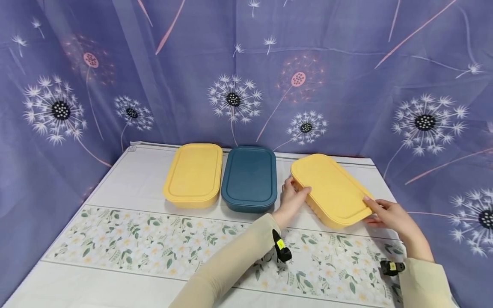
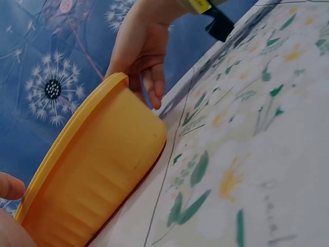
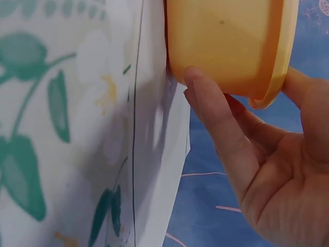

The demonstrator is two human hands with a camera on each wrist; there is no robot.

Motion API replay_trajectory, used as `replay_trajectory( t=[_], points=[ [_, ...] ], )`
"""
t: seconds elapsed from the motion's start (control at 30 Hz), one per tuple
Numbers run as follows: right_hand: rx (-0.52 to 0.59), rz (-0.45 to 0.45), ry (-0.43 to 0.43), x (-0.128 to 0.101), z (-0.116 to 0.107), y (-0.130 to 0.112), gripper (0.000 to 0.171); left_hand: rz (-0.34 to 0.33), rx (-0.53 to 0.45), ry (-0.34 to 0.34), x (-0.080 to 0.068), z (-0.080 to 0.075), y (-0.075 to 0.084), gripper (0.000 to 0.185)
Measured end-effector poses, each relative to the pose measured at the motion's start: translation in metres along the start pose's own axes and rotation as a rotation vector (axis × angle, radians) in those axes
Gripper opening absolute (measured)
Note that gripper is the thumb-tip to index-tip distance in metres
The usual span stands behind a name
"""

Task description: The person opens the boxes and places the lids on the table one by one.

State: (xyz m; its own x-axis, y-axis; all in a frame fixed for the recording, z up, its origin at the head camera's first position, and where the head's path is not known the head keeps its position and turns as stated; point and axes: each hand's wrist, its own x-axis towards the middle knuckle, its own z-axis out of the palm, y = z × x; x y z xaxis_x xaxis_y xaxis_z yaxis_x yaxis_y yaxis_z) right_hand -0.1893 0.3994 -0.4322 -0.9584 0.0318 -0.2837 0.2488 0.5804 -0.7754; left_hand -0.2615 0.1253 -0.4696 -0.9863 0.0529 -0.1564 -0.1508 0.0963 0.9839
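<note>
On the right of the head view, a yellow lidded food container (image 1: 331,188) sits at an angle between both hands. My left hand (image 1: 291,199) grips its left side, with the thumb over the lid's edge. At the near right corner, my right hand (image 1: 394,218) holds it with the thumb on the lid and fingers low on the wall. The right wrist view shows those fingers (image 3: 218,110) at the base of the yellow wall (image 3: 226,46). From the left wrist, the ribbed side (image 2: 103,154) shows close over the tabletop.
A dark blue lidded container (image 1: 250,177) stands left of my left hand, beside a second yellow container (image 1: 194,173). A white tablecloth (image 1: 115,175) with a floral band (image 1: 154,241) covers the table. Purple dandelion curtains (image 1: 185,85) hang behind and at both sides.
</note>
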Motion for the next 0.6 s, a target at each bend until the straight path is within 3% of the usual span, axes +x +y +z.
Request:
replay_trajectory(
  t=[0.3, 0.6],
  points=[
    [0.059, 0.006, -0.007, 0.001, 0.003, 0.001, 0.076, 0.019, 0.004, -0.005, 0.01, -0.003, -0.003, 0.072],
    [0.036, 0.007, 0.004, 0.007, -0.007, 0.003, 0.082, 0.035, -0.021, -0.013, 0.001, -0.002, -0.005, 0.076]
  ],
)
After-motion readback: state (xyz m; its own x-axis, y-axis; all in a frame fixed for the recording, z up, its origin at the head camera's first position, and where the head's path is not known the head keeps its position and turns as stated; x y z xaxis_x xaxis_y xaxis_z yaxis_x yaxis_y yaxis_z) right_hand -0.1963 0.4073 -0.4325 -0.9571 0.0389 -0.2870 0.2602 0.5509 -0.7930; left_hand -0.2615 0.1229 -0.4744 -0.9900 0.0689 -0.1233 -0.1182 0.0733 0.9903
